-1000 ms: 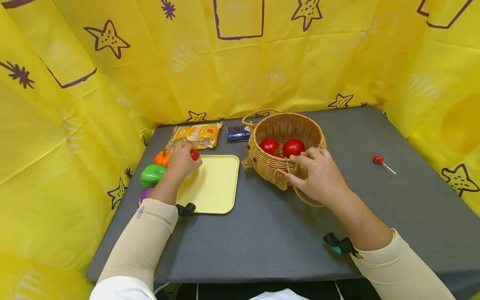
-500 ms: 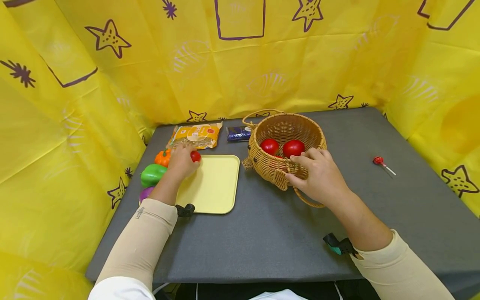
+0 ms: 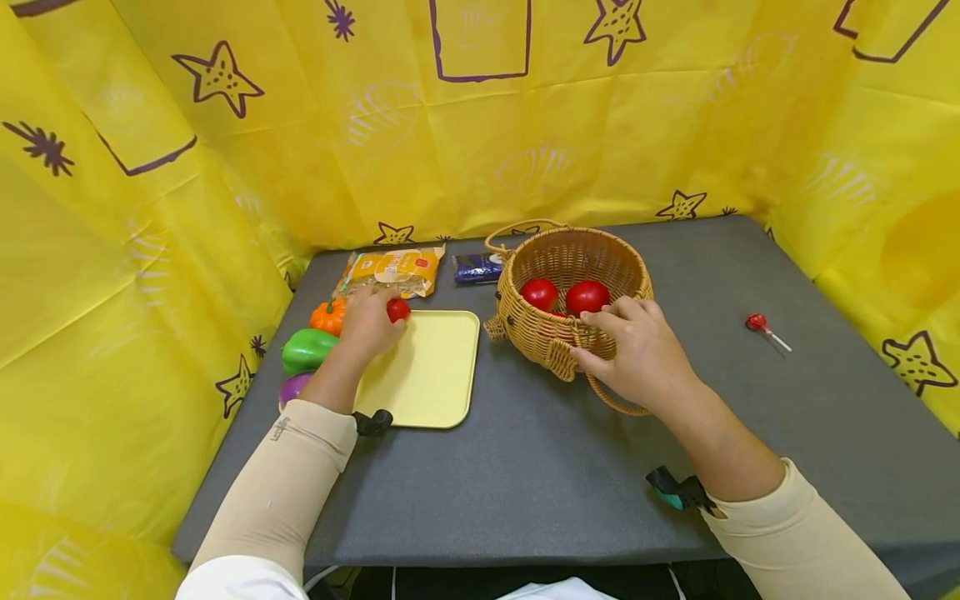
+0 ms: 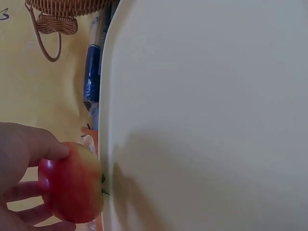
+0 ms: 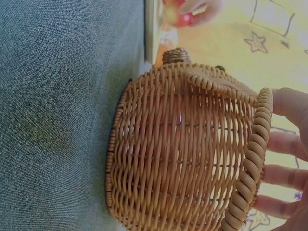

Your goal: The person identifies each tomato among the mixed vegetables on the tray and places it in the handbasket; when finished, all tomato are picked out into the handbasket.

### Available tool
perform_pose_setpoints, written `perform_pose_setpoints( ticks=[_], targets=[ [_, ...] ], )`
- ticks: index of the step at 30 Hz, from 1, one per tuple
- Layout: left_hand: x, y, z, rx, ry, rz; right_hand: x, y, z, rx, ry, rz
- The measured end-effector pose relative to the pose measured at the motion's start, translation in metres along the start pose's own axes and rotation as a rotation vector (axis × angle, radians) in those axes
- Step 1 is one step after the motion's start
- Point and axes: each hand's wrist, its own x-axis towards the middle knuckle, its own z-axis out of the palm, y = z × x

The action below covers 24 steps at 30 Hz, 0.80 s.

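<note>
A red tomato [image 3: 398,310] with a yellowish side and green stem leaves is held by my left hand [image 3: 365,325], at the far left corner of the pale yellow tray [image 3: 431,375]. In the left wrist view, thumb and fingers are bent round the tomato [image 4: 72,185], close to the tray's rim. My right hand [image 3: 643,354] grips the near right rim of a wicker basket [image 3: 528,327], its fingers over the edge and its thumb outside. Red tomatoes [image 3: 587,296] lie inside the basket, one partly hidden by the wall.
Left of the tray are an orange pepper [image 3: 327,317], a green pepper [image 3: 306,351] and a purple vegetable [image 3: 294,387], partly covered by my arm. Behind lie an orange food packet [image 3: 405,268] and a dark blue packet [image 3: 477,267]. A lollipop [image 3: 757,322] lies at right.
My left hand has shifted slightly to the right with the tomato, which shows more clearly beside the fingers. The right hand and the basket have stayed still.
</note>
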Motion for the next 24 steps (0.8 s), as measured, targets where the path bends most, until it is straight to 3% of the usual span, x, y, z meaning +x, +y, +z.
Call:
perform_pose_setpoints(
  ticks=[11,24],
  targets=[
    [-0.005,0.046,-0.016,-0.136,0.089,0.072,0.000,0.000,-0.001,0.008,0.002,0.003],
    [-0.015,0.119,-0.041,-0.226,0.174,0.261,0.000,0.000,0.000,0.009,0.016,-0.010]
  ],
)
